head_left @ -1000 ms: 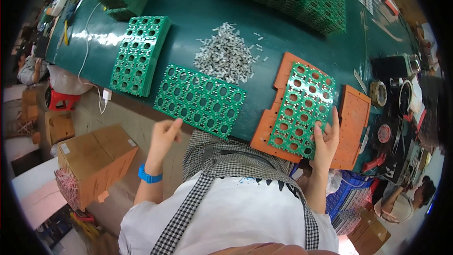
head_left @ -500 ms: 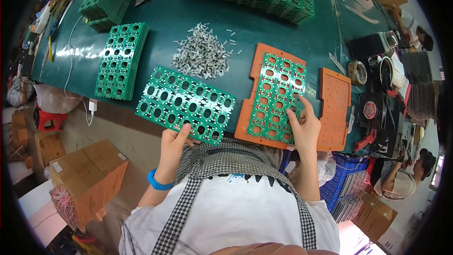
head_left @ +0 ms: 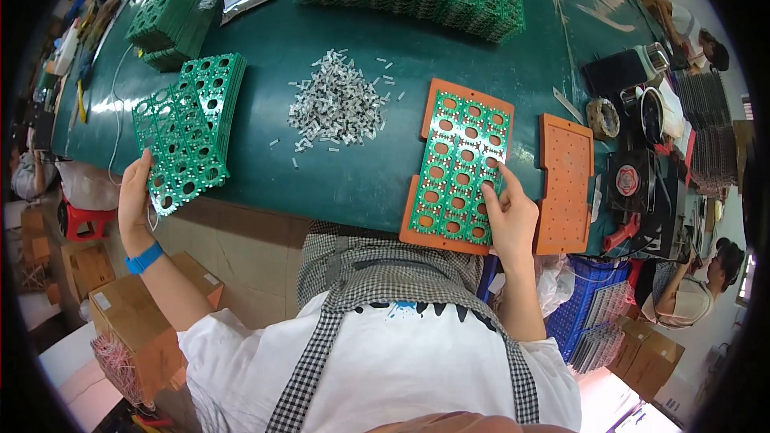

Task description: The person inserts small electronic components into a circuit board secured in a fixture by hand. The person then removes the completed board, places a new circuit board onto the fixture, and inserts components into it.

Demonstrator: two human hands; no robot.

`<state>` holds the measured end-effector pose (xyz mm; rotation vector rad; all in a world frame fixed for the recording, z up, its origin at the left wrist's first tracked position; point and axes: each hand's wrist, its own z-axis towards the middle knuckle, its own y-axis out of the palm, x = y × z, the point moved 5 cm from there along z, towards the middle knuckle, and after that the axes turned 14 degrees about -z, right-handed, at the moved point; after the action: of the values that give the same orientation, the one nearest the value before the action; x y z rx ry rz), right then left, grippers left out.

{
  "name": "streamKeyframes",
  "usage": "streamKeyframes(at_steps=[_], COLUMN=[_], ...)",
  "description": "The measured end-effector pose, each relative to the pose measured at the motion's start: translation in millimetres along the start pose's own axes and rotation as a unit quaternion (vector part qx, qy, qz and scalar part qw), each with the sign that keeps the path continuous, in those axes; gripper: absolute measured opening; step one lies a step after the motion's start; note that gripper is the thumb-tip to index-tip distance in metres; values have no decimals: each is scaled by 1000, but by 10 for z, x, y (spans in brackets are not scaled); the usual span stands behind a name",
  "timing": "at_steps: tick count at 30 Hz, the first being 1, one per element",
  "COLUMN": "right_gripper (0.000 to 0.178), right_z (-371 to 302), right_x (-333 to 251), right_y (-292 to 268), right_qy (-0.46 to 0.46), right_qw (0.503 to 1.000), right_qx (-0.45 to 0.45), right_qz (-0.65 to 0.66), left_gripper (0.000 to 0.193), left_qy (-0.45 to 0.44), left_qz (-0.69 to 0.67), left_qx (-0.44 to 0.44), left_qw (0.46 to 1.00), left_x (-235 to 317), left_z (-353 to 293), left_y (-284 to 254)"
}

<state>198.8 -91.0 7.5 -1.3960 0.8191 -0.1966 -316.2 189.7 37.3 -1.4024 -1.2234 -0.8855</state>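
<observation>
My left hand [head_left: 136, 196] pinches the lower left edge of a green circuit board panel [head_left: 172, 164] with rows of oval holes. That panel lies tilted across a stack of similar panels [head_left: 223, 84], overlapping it. On the right, another circuit board panel [head_left: 463, 179] rests in an orange fixture plate [head_left: 417, 216]. The thumb and forefinger of my right hand [head_left: 513, 212] are at this panel's right edge; the other fingers are partly hidden. Between the two panels lies a heap of small pale, clear-looking pieces [head_left: 337, 104], with a few strays around it.
Tall stacks of green panels [head_left: 481, 0] stand at the back and at the far left [head_left: 164, 24]. Beside the fixture lies a second orange plate [head_left: 565, 184]. Silver bags [head_left: 247, 0] lie at the back; a tape roll [head_left: 603, 119] sits right. Cardboard boxes [head_left: 144, 313] stand below left.
My left hand has carried its panel leftward from in front of the heap onto the stack. A few small pieces now lie scattered at the heap's near side. My right hand stays at the fixture's panel.
</observation>
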Motion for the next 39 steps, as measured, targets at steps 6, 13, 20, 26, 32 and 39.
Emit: streamKeyframes(at_steps=[6,13,20,26,32,39], right_gripper=[38,55,70,69,71,63], right_z=[-15,58,134,160,517,969], right_x=[-16,-423,-507,-570,-764,-527], right_y=[-32,12,237,170,238,130], right_qy=[-21,-253,-292,-318,-357,-357], right_qw=[996,950,922,915,905,927], right_qx=[58,71,-42,-66,-58,-5], right_qz=[-57,-170,-250,-237,-224,-111], left_gripper=[44,50,23,13,13,12], left_qy=[22,86,444,362,375,235], left_qz=[108,428,254,223,288,28], left_qx=[-13,120,-247,-224,-229,-242], left_qw=[994,892,823,877,851,941], left_x=[-117,58,386,-8,-27,-224], left_z=[338,79,-1019,-807,-905,-1110], left_y=[87,288,1786,1993,2181,2313])
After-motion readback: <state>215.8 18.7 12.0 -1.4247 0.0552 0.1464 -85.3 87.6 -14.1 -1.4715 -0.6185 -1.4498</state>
